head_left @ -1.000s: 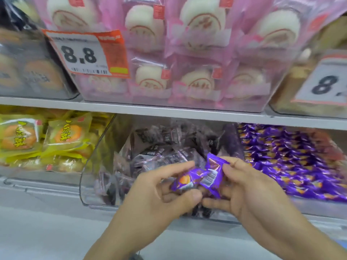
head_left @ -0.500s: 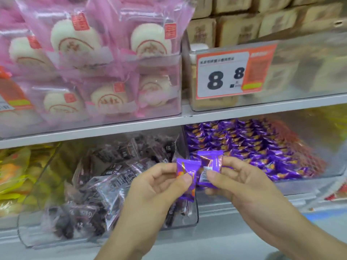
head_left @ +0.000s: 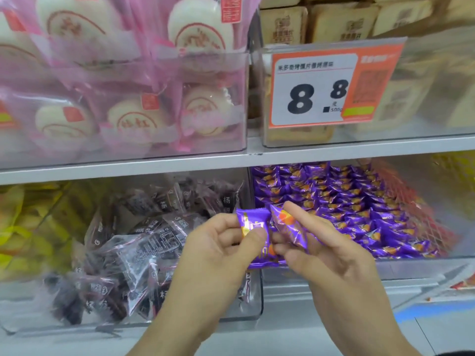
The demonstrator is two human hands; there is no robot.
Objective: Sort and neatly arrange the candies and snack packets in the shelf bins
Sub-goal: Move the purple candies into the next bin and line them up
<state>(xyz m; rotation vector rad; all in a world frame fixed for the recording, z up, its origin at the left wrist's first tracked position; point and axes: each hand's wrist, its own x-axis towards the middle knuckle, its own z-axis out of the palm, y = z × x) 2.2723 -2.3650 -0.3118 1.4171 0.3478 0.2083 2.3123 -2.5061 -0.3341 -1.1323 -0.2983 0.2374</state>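
My left hand (head_left: pixel 218 255) pinches a purple candy packet (head_left: pixel 253 224) between thumb and fingers. Right beside it, my right hand (head_left: pixel 326 255) holds a second purple packet (head_left: pixel 289 227), its index finger lying straight along the wrapper. Both hands hover in front of the lower shelf, at the divide between two clear bins. The bin of dark-wrapped candies (head_left: pixel 144 242) lies behind and left of my left hand. The bin of matching purple candies (head_left: pixel 347 201) lies behind and right of my right hand.
Above the shelf board (head_left: pixel 359 149) stand a clear bin of pink-wrapped white cakes (head_left: pixel 123 98) and a bin of beige packets with an 8.8 price tag (head_left: pixel 321 88). Yellow snack packets (head_left: pixel 23 227) fill the lower left. Red-wrapped packets (head_left: pixel 421 217) sit right of the purple ones.
The view has swung right, so the purple bin now sits behind my hands. The two purple packets have been turned and separated, one in each hand.
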